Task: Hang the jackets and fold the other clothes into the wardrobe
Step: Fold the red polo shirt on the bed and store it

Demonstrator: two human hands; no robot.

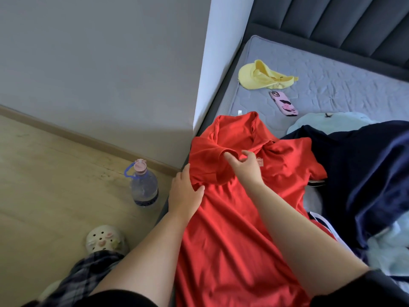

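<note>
A red polo shirt (239, 218) lies spread lengthwise along the left edge of the bed, collar away from me. Its left sleeve is folded in over the chest. My left hand (184, 191) rests flat on the shirt's left side edge, fingers straight. My right hand (245, 166) hovers over the folded sleeve near the collar, with thumb and fingers loosely spread and nothing held. A dark navy garment (358, 169) lies heaped to the right of the shirt, over a pale blue one (314, 122).
A yellow cap (263, 75) and a pink phone (284, 103) lie on the grey mattress (343, 89) further back. On the wooden floor (55, 185) at left stand a water bottle (143, 185) and a slipper (105, 239). A grey wall (99, 63) meets the bed's corner.
</note>
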